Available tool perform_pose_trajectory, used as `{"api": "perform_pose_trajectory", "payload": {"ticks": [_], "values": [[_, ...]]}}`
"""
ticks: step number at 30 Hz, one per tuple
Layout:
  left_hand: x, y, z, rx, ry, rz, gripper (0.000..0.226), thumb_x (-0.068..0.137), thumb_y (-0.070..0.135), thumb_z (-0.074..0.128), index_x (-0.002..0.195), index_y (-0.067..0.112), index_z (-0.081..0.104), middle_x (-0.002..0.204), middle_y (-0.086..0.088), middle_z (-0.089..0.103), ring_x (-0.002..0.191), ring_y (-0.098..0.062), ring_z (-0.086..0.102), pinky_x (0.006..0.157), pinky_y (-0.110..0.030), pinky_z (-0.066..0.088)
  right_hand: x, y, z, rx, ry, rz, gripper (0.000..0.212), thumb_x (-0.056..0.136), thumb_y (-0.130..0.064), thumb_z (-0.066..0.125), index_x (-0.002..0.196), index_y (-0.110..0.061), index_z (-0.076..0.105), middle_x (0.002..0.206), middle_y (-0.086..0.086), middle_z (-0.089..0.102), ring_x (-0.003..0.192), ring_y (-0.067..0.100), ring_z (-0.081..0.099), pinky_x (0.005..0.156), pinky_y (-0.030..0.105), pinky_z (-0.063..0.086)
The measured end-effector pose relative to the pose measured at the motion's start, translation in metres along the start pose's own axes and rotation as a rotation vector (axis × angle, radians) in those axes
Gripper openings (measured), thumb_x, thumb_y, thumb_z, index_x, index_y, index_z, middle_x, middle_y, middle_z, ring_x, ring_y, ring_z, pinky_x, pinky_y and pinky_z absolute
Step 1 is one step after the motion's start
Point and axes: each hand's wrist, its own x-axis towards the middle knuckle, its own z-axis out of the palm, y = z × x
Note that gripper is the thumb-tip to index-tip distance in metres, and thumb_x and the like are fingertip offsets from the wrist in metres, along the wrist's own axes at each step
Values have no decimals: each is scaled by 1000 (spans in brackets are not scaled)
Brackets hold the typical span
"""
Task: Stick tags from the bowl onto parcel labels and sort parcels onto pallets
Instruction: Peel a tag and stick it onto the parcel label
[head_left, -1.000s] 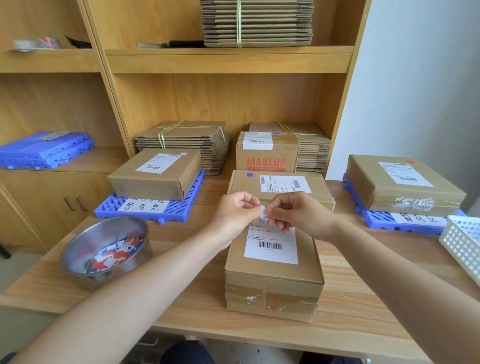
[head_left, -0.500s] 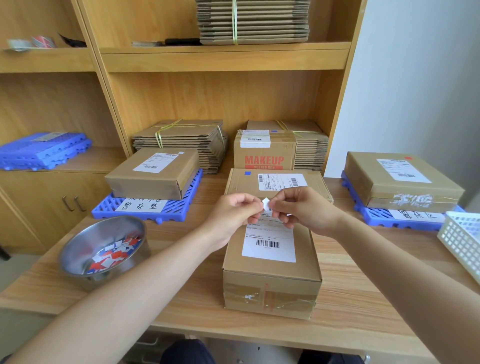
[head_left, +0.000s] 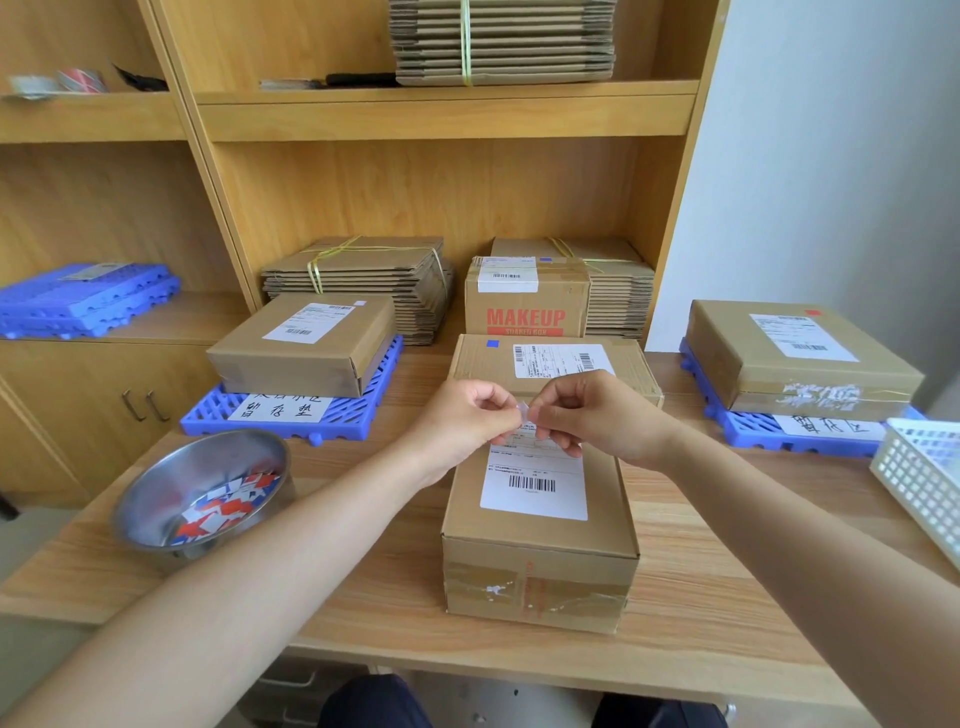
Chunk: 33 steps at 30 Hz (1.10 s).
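Head view: left hand (head_left: 467, 422) and right hand (head_left: 602, 415) meet fingertip to fingertip, both pinching one small pale tag (head_left: 523, 410). Directly under the pinch: far end of the label (head_left: 535, 486) on the parcel (head_left: 540, 551). Bowl (head_left: 156, 499) of tags: left of the pinch, nearer the person, well apart. Left pallet (head_left: 363, 410) and right pallet (head_left: 753, 432) flank it.

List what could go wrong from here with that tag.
The small tag, pinched by both the left hand and right hand, could curl and stick to a fingertip or drop. It hangs over the label on the near parcel, so a careless press might cover printed text or the barcode.
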Motion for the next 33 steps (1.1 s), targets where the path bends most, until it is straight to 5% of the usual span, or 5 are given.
{"api": "perform_pose_trajectory", "payload": {"ticks": [13, 23, 33], "values": [[-1, 1, 10, -52, 127, -32, 11, 83, 3, 68, 72, 5, 71, 72, -9, 66, 67, -16, 57, 71, -31, 50, 2, 3, 5, 1, 23, -30, 17, 96, -18, 67, 82, -10, 70, 76, 14, 70, 59, 24, 52, 58, 31, 46], [-7, 1, 2, -386, -17, -82, 12, 94, -3, 59, 93, -3, 71, 84, -12, 71, 79, -18, 62, 80, -30, 55, 2, 6, -6, 222, 38, 47, 11, 94, -12, 68, 85, -5, 70, 77, 12, 66, 61, 19, 51, 53, 29, 44], [-5, -3, 5, -414, -4, -98, 7, 91, 0, 68, 94, -4, 72, 78, -13, 68, 73, -17, 64, 78, -29, 56, 2, 10, -3, 219, 41, 47, 10, 94, -11, 69, 96, -2, 66, 78, 10, 65, 62, 19, 53, 51, 29, 45]]}}
